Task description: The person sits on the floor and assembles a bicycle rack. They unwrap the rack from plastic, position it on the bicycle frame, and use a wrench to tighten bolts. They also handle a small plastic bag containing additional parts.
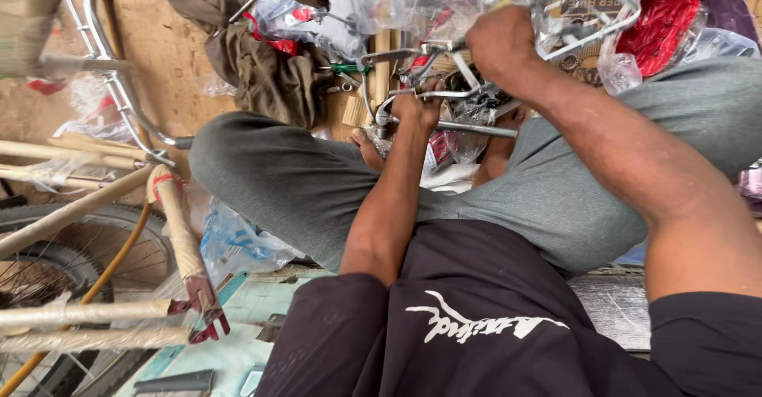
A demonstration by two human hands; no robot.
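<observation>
Hands: my left hand point(414, 111) fists a chrome wrench point(389, 111); right hand point(500, 44), at one o'clock, grips the plastic-wrapped chrome assembly point(468, 99), fitting unfinished.

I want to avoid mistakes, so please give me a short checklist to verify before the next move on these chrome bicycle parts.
1. Left hand gripping a chrome part: ok.
2. Right hand pressing on the plastic-wrapped chrome frame: ok.
3. Tool in either hand: cannot tell, fingers hide it.
4. Parts steady between the grey-trousered legs: ok.
5. Plastic wrap clear of the joint: not ok, it covers the parts.
6. Red saddle out of the way: ok.
</observation>
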